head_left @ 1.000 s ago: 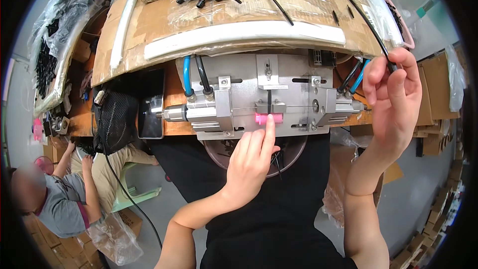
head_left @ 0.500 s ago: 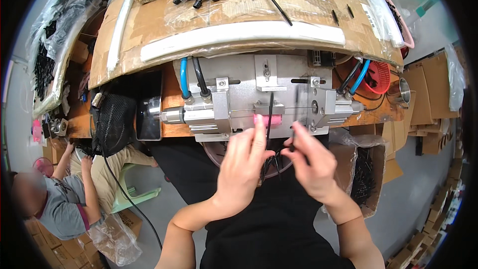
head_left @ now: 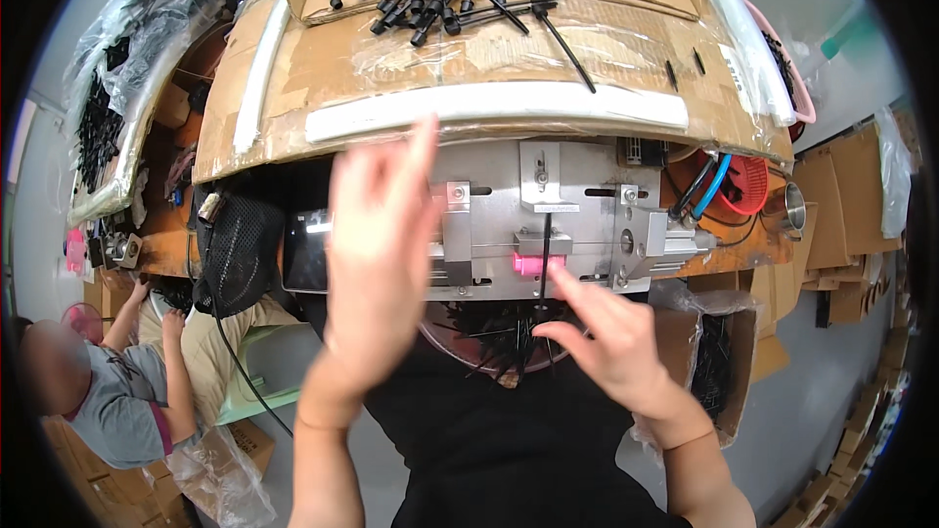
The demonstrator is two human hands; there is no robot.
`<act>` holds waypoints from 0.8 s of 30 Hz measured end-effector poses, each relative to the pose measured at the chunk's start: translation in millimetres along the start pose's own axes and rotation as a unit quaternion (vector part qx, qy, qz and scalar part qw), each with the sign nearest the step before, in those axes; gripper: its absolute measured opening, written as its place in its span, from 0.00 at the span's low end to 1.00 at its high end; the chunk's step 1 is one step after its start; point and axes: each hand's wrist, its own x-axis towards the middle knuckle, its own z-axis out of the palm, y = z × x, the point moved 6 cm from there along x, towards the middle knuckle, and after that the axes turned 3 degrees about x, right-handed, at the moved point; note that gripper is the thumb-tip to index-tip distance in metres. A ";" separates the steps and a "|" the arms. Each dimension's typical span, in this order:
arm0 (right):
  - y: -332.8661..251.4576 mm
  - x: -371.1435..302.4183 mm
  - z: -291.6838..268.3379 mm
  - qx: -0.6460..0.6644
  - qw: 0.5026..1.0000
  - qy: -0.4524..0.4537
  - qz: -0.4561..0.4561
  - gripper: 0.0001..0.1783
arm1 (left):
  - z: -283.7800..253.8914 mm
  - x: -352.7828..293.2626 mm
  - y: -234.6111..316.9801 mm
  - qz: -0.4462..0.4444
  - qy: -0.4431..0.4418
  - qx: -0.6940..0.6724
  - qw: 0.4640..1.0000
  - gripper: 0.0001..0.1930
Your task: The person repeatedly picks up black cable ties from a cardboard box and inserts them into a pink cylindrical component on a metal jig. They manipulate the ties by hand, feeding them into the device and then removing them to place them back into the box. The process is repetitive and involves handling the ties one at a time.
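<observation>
My left hand (head_left: 377, 254) is raised over the left part of a metal clamping fixture (head_left: 592, 235), smeared by motion. Its fingers stretch upward, and no object shows in them. A slim black rod (head_left: 546, 259) stands lengthwise at the fixture's middle, over a small metal block and a pink piece (head_left: 528, 264). Beside the rod is my right hand (head_left: 621, 342), index finger and thumb spread, the index tip close to the pink piece. Whether that fingertip touches the rod I cannot tell. Below the fixture, a round bowl (head_left: 455, 347) holds many black rods (head_left: 504, 337).
Cardboard (head_left: 460, 64) overhangs the fixture's far side, with black headed rods (head_left: 430, 0) piled on it. A lined box of dark parts (head_left: 709, 362) stands at right, near a red basket (head_left: 745, 186). Black mesh (head_left: 235, 249) lies left. Another person (head_left: 127, 381) sits at far left.
My left hand has moved up and left, away from the black rod. The blurred dark rod by my right hand no longer shows there, and its fingers are spread wider. The view has shifted slightly.
</observation>
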 end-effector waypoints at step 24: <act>25.6 128.1 -133.2 0.183 0.974 0.114 0.073 0.17 | -4.5 -9.2 6.2 0.080 0.019 0.027 0.996 0.22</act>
